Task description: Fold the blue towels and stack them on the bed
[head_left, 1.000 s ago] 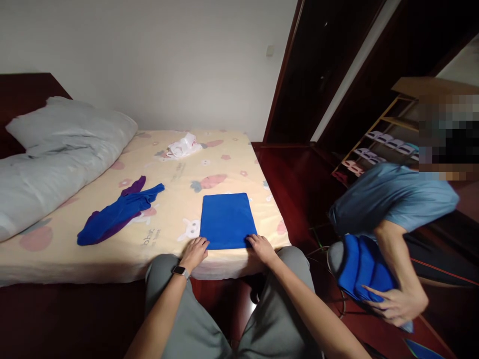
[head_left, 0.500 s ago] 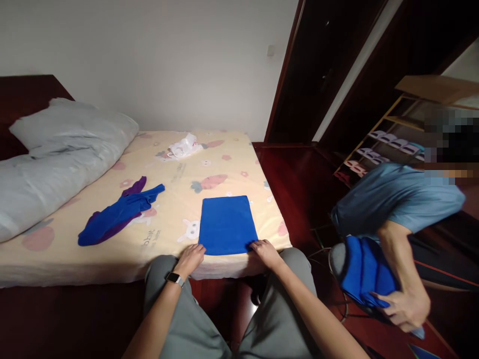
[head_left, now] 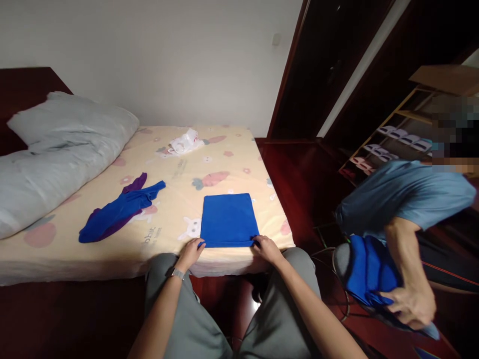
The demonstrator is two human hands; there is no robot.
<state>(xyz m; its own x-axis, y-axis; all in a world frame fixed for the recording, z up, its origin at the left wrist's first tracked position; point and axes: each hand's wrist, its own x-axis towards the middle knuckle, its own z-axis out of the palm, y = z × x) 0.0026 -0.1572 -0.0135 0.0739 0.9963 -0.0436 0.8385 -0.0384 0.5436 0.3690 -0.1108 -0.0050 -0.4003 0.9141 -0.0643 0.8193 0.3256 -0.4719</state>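
Note:
A blue cloth lies flat as a near-square at the front edge of the bed, with a narrow fold along its near side. My left hand, with a watch on the wrist, pinches its near left corner. At the near right corner my right hand grips the same fold between thumb and fingers. To the left on the bedsheet, a crumpled blue and purple cloth lies apart from both hands.
A white plastic bag and a grey quilt lie on the patterned bed. On the right, a co-worker's hand holds blue fabric over a stool. A shoe rack stands behind.
Both hands have turned the cloth's near edge up and slightly away from me, making a narrow fold. The view has shifted slightly. The crumpled cloth lies as before.

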